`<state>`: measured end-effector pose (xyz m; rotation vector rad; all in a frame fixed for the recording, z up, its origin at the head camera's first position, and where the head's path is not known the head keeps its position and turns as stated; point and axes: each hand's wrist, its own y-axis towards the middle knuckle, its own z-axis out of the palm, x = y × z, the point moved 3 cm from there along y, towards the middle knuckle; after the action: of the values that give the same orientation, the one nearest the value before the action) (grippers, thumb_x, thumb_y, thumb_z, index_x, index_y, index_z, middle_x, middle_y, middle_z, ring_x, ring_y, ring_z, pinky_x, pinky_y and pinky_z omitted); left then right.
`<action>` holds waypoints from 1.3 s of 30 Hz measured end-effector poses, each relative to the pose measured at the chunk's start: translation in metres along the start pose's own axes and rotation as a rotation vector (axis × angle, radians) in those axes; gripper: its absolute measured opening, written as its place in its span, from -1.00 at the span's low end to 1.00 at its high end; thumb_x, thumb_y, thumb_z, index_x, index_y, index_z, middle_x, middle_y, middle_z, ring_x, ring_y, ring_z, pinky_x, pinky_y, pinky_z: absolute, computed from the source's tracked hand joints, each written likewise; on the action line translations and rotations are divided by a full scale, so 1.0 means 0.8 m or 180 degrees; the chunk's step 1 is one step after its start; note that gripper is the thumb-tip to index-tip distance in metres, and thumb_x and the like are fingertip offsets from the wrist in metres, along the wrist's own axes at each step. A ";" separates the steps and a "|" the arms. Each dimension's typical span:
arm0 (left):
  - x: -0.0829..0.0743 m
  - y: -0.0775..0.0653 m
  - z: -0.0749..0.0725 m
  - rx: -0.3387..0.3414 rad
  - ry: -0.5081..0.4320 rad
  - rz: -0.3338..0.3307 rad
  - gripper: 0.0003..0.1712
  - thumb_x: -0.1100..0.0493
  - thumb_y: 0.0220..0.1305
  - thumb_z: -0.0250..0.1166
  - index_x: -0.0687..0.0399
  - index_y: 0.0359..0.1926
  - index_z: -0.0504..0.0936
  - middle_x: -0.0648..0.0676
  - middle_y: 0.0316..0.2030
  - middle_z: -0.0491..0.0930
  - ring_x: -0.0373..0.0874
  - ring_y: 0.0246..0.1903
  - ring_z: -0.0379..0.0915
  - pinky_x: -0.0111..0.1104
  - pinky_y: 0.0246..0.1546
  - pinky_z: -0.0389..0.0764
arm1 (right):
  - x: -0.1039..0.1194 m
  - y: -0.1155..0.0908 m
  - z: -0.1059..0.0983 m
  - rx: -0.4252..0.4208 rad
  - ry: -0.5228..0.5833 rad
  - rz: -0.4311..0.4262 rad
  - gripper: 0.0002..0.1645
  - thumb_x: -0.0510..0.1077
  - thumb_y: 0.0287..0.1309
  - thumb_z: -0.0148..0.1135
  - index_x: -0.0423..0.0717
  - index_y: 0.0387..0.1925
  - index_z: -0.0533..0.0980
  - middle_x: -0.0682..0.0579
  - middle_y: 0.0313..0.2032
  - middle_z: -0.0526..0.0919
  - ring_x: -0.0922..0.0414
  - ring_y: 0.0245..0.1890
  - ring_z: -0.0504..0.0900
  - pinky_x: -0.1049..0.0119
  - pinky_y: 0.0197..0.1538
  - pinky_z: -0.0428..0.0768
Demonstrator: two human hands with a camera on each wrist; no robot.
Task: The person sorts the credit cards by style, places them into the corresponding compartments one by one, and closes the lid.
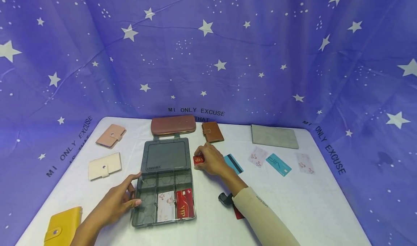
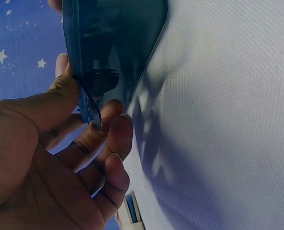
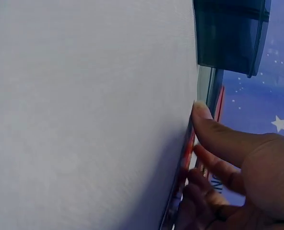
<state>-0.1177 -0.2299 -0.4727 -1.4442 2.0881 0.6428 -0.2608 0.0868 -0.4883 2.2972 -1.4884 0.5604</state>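
A see-through grey plastic box [image 1: 145, 207] with compartments lies on the table, its lid [image 1: 167, 154] swung back. My left hand [image 1: 112, 204] grips the box's left side; in the left wrist view the thumb and fingers [image 2: 119, 132] are around its edge. Two front compartments hold a white flowered card [image 1: 166, 207] and a red VIP card [image 1: 184, 199]. Right of the lid, my right hand [image 1: 211, 159] pinches another red VIP card [image 1: 198, 160] low over the tabletop. In the right wrist view that card [image 3: 184, 160] appears edge-on, partly hidden by the fingers.
Pink [image 1: 111, 136], cream [image 1: 104, 166] and yellow [image 1: 63, 226] card holders lie left. A maroon wallet [image 1: 173, 125], brown card holder [image 1: 213, 131] and grey wallet [image 1: 274, 136] line the back. Blue [image 1: 233, 163], teal [image 1: 278, 164] and flowered cards [image 1: 305, 163] lie right; a red card [image 1: 238, 212] shows beside the right sleeve.
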 end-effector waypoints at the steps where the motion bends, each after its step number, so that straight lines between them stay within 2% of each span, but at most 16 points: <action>1: 0.000 0.000 0.000 0.0012 -0.0001 -0.0014 -0.10 0.11 0.10 0.48 -0.02 0.43 0.26 -0.05 -0.29 0.47 -0.43 -0.57 0.32 -0.45 -0.47 0.39 | -0.001 0.000 0.000 -0.0009 -0.0019 0.0053 -0.48 0.02 -0.17 0.65 -0.02 -0.16 0.59 0.04 -0.21 0.49 0.14 -0.19 0.43 0.18 -0.07 0.47; 6: 0.000 0.001 0.000 0.0038 -0.0001 -0.0062 -0.10 0.11 0.11 0.48 -0.03 0.44 0.26 -0.03 -0.27 0.47 -0.42 -0.57 0.33 -0.45 -0.48 0.40 | -0.004 -0.003 -0.004 -0.0127 -0.0134 0.0240 -0.42 0.10 -0.24 0.67 0.05 -0.30 0.46 0.12 -0.33 0.47 0.17 -0.28 0.42 0.25 -0.19 0.42; 11: -0.001 0.000 0.001 0.0006 0.0023 -0.0035 -0.10 0.13 0.10 0.49 -0.02 0.43 0.27 -0.05 -0.28 0.47 -0.43 -0.57 0.33 -0.46 -0.48 0.39 | 0.000 -0.012 -0.017 -0.0522 -0.0073 0.0186 -0.58 0.05 -0.02 0.56 0.13 -0.28 0.45 0.19 -0.46 0.53 0.22 -0.44 0.46 0.30 -0.40 0.41; 14: -0.001 0.000 0.001 0.0010 0.0026 -0.0017 -0.10 0.13 0.10 0.49 -0.01 0.43 0.27 -0.05 -0.28 0.47 -0.43 -0.57 0.33 -0.45 -0.48 0.39 | 0.006 -0.019 -0.028 -0.0796 0.0172 0.0054 -0.71 -0.06 0.15 0.44 0.16 -0.14 0.50 0.20 -0.47 0.55 0.25 -0.53 0.45 0.32 -0.47 0.40; 16: -0.001 -0.001 0.001 0.0014 0.0021 -0.0038 -0.09 0.14 0.09 0.49 -0.01 0.43 0.27 -0.05 -0.29 0.48 -0.43 -0.57 0.33 -0.45 -0.48 0.39 | 0.011 -0.025 -0.035 -0.0934 0.0374 -0.0025 -0.72 -0.12 0.23 0.38 0.20 -0.06 0.53 0.21 -0.46 0.55 0.27 -0.55 0.44 0.35 -0.47 0.40; 20: 0.000 -0.001 0.002 0.0037 0.0036 -0.0069 -0.08 0.15 0.09 0.49 -0.03 0.44 0.26 -0.05 -0.29 0.47 -0.43 -0.56 0.34 -0.45 -0.47 0.41 | 0.022 -0.039 -0.046 -0.1070 0.0910 -0.0093 -0.75 -0.18 0.25 0.35 0.20 -0.09 0.58 0.15 -0.45 0.52 0.24 -0.55 0.45 0.39 -0.47 0.44; 24: 0.000 0.000 0.001 0.0053 0.0014 -0.0068 -0.08 0.13 0.11 0.48 -0.09 0.45 0.24 -0.04 -0.28 0.47 -0.42 -0.56 0.34 -0.45 -0.48 0.42 | 0.034 -0.054 -0.046 -0.0927 0.1515 0.0023 -0.80 -0.15 0.19 0.40 0.18 -0.17 0.62 0.13 -0.47 0.54 0.22 -0.55 0.46 0.40 -0.52 0.47; 28: -0.001 0.001 0.000 0.0068 -0.0008 -0.0053 -0.08 0.12 0.12 0.47 -0.05 0.45 0.23 -0.03 -0.28 0.47 -0.42 -0.57 0.34 -0.45 -0.48 0.42 | 0.048 -0.070 -0.035 -0.0586 0.1931 0.0075 -0.80 -0.14 0.17 0.42 0.15 -0.18 0.62 0.08 -0.47 0.58 0.19 -0.56 0.49 0.35 -0.52 0.58; 32: 0.000 0.001 0.001 0.0075 -0.0038 -0.0047 -0.08 0.16 0.11 0.48 0.01 0.45 0.24 -0.01 -0.30 0.47 -0.42 -0.57 0.35 -0.46 -0.48 0.42 | 0.063 -0.084 -0.019 -0.0304 0.1891 0.0024 -0.80 -0.12 0.15 0.44 0.14 -0.18 0.62 0.12 -0.46 0.61 0.20 -0.53 0.52 0.37 -0.48 0.58; 39: 0.002 0.000 0.002 0.0067 -0.0042 -0.0045 -0.06 0.17 0.10 0.48 -0.06 0.46 0.23 -0.03 -0.31 0.46 -0.42 -0.59 0.33 -0.46 -0.48 0.41 | 0.081 -0.101 0.007 -0.0133 0.1543 -0.0186 -0.80 -0.16 0.13 0.46 0.10 -0.22 0.61 0.25 -0.45 0.62 0.27 -0.53 0.52 0.44 -0.46 0.54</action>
<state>-0.1179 -0.2301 -0.4753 -1.4381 2.0666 0.6214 -0.1619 0.0651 -0.4666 1.9744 -1.1803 0.9749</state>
